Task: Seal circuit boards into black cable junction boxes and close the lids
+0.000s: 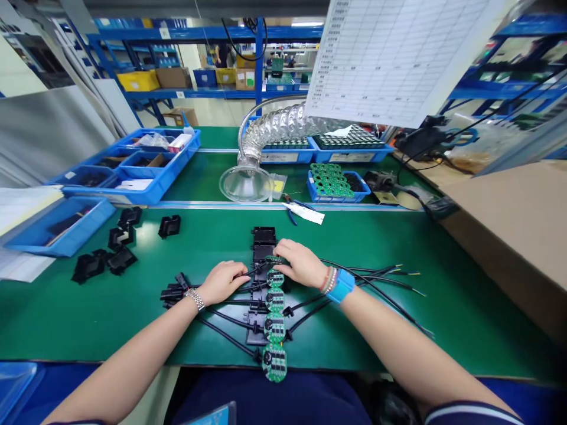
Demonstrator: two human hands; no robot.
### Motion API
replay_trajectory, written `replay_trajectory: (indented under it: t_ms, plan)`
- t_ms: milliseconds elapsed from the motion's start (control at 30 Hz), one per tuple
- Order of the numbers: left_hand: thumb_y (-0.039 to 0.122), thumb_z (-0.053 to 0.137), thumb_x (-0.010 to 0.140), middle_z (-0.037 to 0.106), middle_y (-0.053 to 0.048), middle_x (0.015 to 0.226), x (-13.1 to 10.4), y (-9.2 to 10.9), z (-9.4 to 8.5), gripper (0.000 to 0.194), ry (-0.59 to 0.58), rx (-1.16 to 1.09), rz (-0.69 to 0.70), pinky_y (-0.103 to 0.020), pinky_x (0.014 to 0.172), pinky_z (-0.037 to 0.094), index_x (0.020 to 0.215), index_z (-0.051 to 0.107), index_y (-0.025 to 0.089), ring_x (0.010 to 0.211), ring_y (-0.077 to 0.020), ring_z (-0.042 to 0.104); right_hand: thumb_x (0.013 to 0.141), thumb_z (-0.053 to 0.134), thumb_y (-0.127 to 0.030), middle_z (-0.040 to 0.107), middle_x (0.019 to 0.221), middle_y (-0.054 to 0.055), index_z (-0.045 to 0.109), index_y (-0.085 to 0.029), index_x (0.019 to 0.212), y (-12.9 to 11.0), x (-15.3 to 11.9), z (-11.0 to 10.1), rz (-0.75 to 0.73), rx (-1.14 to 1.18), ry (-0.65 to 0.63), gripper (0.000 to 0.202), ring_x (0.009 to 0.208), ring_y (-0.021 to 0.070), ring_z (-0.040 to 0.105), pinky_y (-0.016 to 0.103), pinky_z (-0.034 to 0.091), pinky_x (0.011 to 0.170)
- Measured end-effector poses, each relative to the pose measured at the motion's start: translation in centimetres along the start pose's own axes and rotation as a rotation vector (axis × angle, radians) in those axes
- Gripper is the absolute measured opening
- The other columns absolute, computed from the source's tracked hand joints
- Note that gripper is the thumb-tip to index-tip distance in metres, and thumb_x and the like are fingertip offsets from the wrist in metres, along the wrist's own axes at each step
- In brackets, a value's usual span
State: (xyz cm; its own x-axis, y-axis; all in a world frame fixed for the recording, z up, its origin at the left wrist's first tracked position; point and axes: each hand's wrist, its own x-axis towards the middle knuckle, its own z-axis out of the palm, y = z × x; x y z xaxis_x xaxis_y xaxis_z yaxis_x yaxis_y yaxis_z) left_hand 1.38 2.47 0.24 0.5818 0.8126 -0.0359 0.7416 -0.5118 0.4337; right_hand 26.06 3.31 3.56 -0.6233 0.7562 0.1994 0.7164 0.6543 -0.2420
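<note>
My left hand (224, 281) pins the black wires (230, 304) flat, while my right hand (301, 264) presses fingers onto the far round board (275, 277), seating it in the black fixture (261, 248); neither's really gripping anything.

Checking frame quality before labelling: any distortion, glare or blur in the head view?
Head view: strong wide-angle bending, table edge and shelving curve; overhead light glares on the clear funnel hood and washes out the hanging sheet; left hand, right hand and round green boards sharp; far shelves soft.
</note>
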Motion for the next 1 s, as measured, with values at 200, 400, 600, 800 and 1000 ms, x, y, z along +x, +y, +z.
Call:
replay_trajectory:
  t_ms: [200, 400, 600, 800, 1000]
  plan:
    - [0.034, 0.039, 0.089, 0.063, -0.002, 0.079, -0.3, 1.6, -1.5, 0.027, 0.163, -0.104, 0.016, -0.026, 0.069, 0.044, 0.084, 0.06, 0.018, 0.074, -0.0148, 0.057, 0.081, 0.052, -0.052, 0.055, 0.108, 0.008, 0.051, -0.021, 0.118, 0.2, -1.0, -1.4, 0.074, 0.038, 0.014, 0.048, 0.079, 0.0181, 0.057, 0.029, 0.045, 0.065]
    - [0.038, 0.038, 0.091, 0.063, -0.002, 0.075, -0.8, 4.8, -8.4, 0.032, 0.48, 0.106, 0.155, -0.023, 0.063, 0.044, 0.097, 0.063, 0.02, 0.068, -0.0127, 0.057, 0.087, 0.041, -0.048, 0.065, 0.082, 0.003, 0.055, -0.018, 0.115, 3.0, -2.9, -8.0, 0.115, 0.351, 0.046, 0.043, 0.067, 0.0148, 0.058, 0.027, 0.047, 0.064]
    - [0.038, 0.035, 0.091, 0.066, 0.0, 0.083, 2.1, -0.2, -9.7, 0.032, 0.301, 0.497, 0.172, -0.021, 0.055, 0.037, 0.091, 0.064, 0.024, 0.077, -0.0134, 0.059, 0.091, 0.039, -0.035, 0.066, 0.084, 0.006, 0.068, -0.021, 0.094, 5.0, -2.2, -6.8, -0.012, -0.124, 0.124, 0.033, 0.079, 0.0183, 0.057, 0.027, 0.04, 0.063]
    - [0.038, 0.036, 0.091, 0.065, 0.002, 0.093, 6.0, -5.7, -6.5, 0.029, 0.157, 0.434, 0.021, -0.022, 0.058, 0.039, 0.092, 0.062, 0.025, 0.082, -0.0143, 0.06, 0.093, 0.036, -0.028, 0.066, 0.083, 0.007, 0.068, -0.021, 0.097, 7.3, 1.6, -0.8, 0.069, -0.334, -0.005, 0.033, 0.08, 0.0188, 0.053, 0.026, 0.032, 0.057]
    - [0.041, 0.035, 0.091, 0.063, 0.003, 0.09, 6.9, -7.4, -4.3, 0.03, 0.123, 0.4, 0.01, -0.021, 0.058, 0.039, 0.09, 0.062, 0.027, 0.08, -0.013, 0.059, 0.092, 0.038, -0.029, 0.065, 0.086, 0.007, 0.067, -0.023, 0.099, 8.6, 2.2, 2.0, 0.079, -0.325, -0.039, 0.031, 0.078, 0.0176, 0.052, 0.025, 0.031, 0.054]
